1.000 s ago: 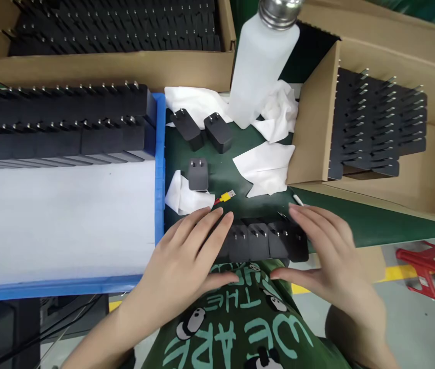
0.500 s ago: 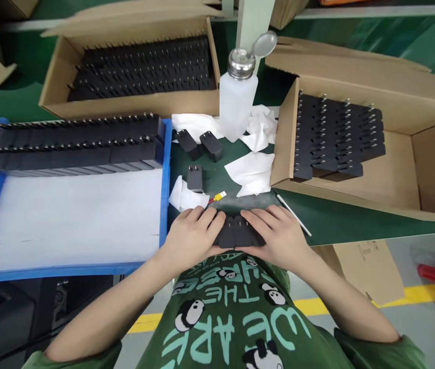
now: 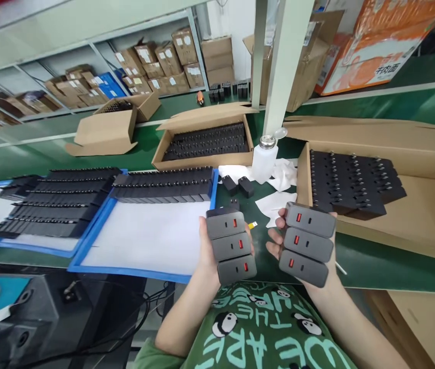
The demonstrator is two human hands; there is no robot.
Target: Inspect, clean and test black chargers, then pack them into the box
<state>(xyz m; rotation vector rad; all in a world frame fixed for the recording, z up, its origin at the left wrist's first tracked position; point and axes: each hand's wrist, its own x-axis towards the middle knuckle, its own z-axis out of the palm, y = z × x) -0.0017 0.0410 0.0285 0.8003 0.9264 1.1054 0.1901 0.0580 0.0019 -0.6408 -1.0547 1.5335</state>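
Three black wall chargers (image 3: 231,248) are stacked in a column in my left hand (image 3: 206,259), port faces up, each with a red USB port and a small slot. My right hand (image 3: 331,271) is closed around another three chargers (image 3: 308,244) in the same arrangement, its fingertips showing at their left side. The prongs of the held chargers are hidden underneath. A gap separates the two groups, just above the front of the bench. Behind my left hand lie loose chargers (image 3: 245,187) and a yellow USB plug (image 3: 253,225).
A carton (image 3: 425,205) at right holds rows of chargers, prongs up. Another filled carton (image 3: 202,163) stands behind. Blue-edged trays (image 3: 144,271) with charger rows lie left. A clear pump bottle (image 3: 265,161) stands among white wipes (image 3: 274,206). A post (image 3: 288,66) rises behind it.
Both hands were together on a row of chargers, prongs up. Now they are apart, each with three chargers turned port side up. The view has tilted up, showing shelves behind.
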